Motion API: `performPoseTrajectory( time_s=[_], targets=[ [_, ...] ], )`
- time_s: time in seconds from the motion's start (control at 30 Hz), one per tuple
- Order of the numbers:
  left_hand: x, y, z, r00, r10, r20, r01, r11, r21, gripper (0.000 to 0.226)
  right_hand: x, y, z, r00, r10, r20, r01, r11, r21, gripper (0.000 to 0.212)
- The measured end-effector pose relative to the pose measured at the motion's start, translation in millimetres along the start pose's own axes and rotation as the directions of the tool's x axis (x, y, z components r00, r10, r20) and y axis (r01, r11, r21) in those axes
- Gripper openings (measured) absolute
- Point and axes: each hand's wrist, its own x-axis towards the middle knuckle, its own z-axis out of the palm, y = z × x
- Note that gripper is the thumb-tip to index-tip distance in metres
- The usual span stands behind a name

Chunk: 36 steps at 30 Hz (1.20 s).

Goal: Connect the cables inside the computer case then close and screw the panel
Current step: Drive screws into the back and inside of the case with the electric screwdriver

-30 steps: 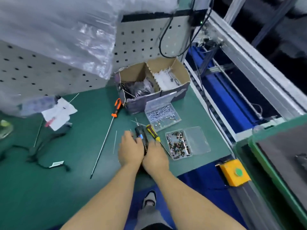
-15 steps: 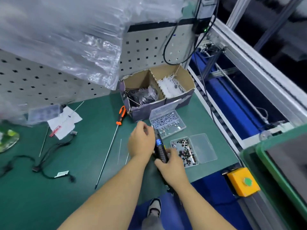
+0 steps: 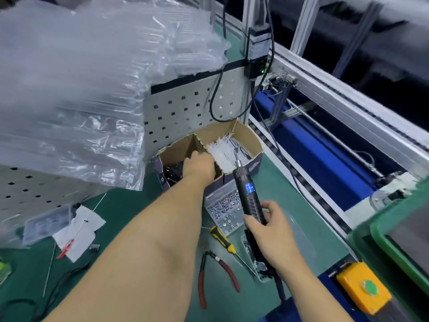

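My right hand point(image 3: 270, 231) grips a black electric screwdriver point(image 3: 247, 194) with a lit blue display, its bit pointing up toward the cardboard box point(image 3: 255, 145). My left hand point(image 3: 199, 167) reaches into the box's left compartment, over dark bagged parts point(image 3: 171, 171); its fingertips are hidden inside. White cable ties point(image 3: 222, 149) fill the right compartment. A clear tray of silver screws point(image 3: 222, 205) lies just in front of the box. No computer case is in view.
Red-handled pliers point(image 3: 220, 273) and a yellow-black screwdriver point(image 3: 222, 240) lie on the green mat point(image 3: 130, 205). Bubble wrap point(image 3: 92, 77) covers the pegboard at left. A yellow button box point(image 3: 363, 287) sits at the front right edge, a conveyor point(image 3: 325, 140) beyond.
My left hand let go of the electric screwdriver and reached forward into the box's left compartment. My right hand lifted the screwdriver upward. The view shifted closer to the box.
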Motion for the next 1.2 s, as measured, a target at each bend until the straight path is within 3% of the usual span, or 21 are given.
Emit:
performPoseTrajectory(
  time_s=[0.1, 0.23, 0.43, 0.7, 0.93, 1.2],
  targets=[
    [13, -11, 8, 0.998, 0.026, 0.061, -0.024, 0.999, -0.021, 0.028, 10, -5, 4, 1.0, -0.005, 0.005, 0.006, 1.0, -0.021, 0.027],
    [21, -25, 15, 0.997, 0.078, 0.0, -0.078, 0.996, -0.029, 0.023, 19, -7, 9, 1.0, 0.004, 0.008, -0.004, 0.999, -0.039, 0.026],
    [31, -19, 7, 0.995, 0.004, 0.096, -0.012, 0.996, 0.087, 0.015, 31, -11, 14, 0.999, 0.029, 0.025, -0.028, 0.999, -0.026, 0.026],
    [39, -5, 16, 0.975, -0.111, 0.19, 0.09, 0.989, 0.119, 0.053, 45, -18, 18, 1.0, 0.015, 0.022, -0.014, 0.998, -0.063, 0.023],
    [43, -10, 26, 0.996, -0.047, 0.075, 0.037, 0.991, 0.131, 0.037, 48, -19, 23, 1.0, 0.018, 0.02, -0.017, 0.998, -0.058, 0.021],
    [46, -3, 19, 0.988, -0.103, 0.119, 0.097, 0.994, 0.058, 0.035, 49, -26, 21, 1.0, 0.025, 0.018, -0.025, 0.999, -0.028, 0.023]
  ],
)
